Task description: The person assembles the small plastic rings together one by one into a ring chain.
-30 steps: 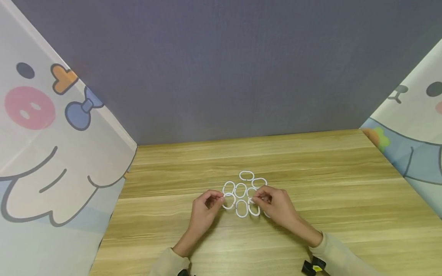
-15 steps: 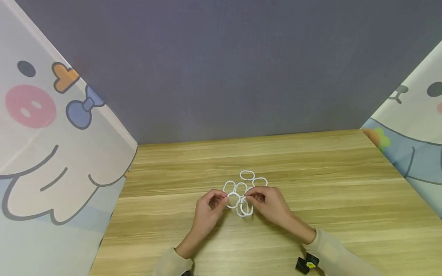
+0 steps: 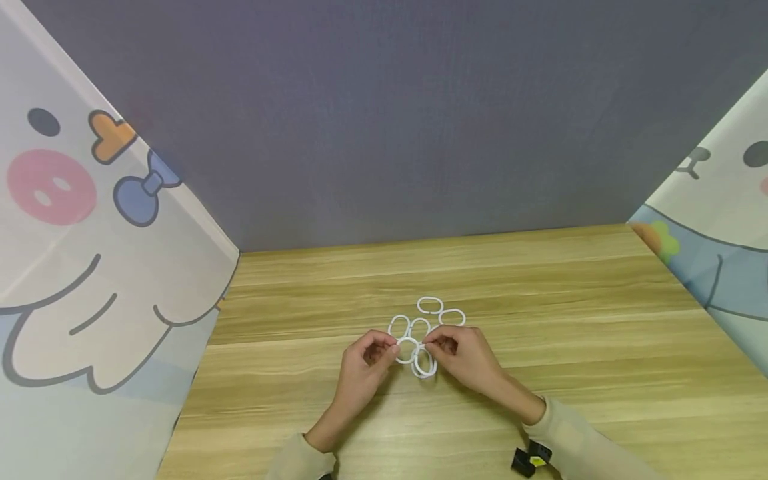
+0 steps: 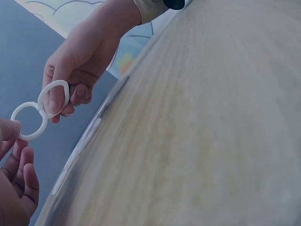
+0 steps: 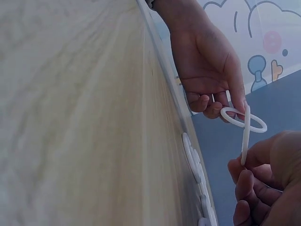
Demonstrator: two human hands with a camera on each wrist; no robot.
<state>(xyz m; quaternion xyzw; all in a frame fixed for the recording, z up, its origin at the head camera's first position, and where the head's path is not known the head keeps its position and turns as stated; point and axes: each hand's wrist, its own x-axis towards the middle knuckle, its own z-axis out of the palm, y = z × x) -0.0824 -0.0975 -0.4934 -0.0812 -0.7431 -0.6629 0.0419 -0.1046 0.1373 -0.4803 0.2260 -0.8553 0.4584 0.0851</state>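
Two rings cross between the hands, raised above the table (image 3: 270,373): the left ring (image 5: 233,122) and the right ring (image 5: 246,134). The left hand (image 3: 360,367) pinches its ring's rim between thumb and fingertip, with no space to spare; the right hand (image 3: 473,360) pinches the other ring likewise. The step seems to be hooking ring to ring; whether they are linked I cannot tell. To do it well, hold the left ring firm, turn the right ring across it, and ease one rim through the other's gap with light, even pressure.

The rings look like thin, smooth white plastic, rounded in section. The loose rings (image 3: 430,298) on the far side are ovals, some showing a small break. Pale grain streaks the wood-look tabletop from left to right.
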